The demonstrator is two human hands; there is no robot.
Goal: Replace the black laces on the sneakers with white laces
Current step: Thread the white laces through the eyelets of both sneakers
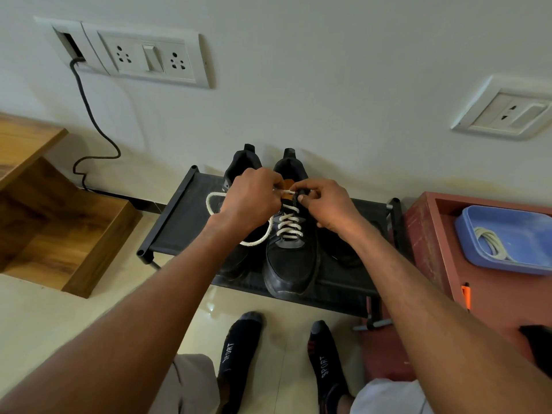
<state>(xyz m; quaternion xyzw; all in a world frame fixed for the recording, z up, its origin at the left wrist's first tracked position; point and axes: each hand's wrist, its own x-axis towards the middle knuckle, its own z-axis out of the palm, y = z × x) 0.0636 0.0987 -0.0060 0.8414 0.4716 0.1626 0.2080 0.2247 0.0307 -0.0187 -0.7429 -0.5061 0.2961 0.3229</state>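
Note:
Two black sneakers stand side by side on a low black shoe rack [179, 210], toes toward me. The right sneaker [291, 264] carries a white lace [288, 224] crossed through several eyelet rows. My left hand [248, 201] pinches the lace at the top of the tongue; its loose length loops out to the left and under my wrist. My right hand [325, 204] pinches the upper edge of the sneaker beside the top eyelet, touching the lace. The left sneaker [239, 165] is mostly hidden behind my left hand. Whether it has a lace I cannot tell.
A blue tray [475, 234] holding another coiled white lace [493, 243] sits on a red cabinet [430, 234] at the right, with an orange pen [466, 295] near it. A wooden shelf unit [59, 222] stands at the left. A black cable [89, 121] hangs down the wall. My socked feet [239, 348] are below the rack.

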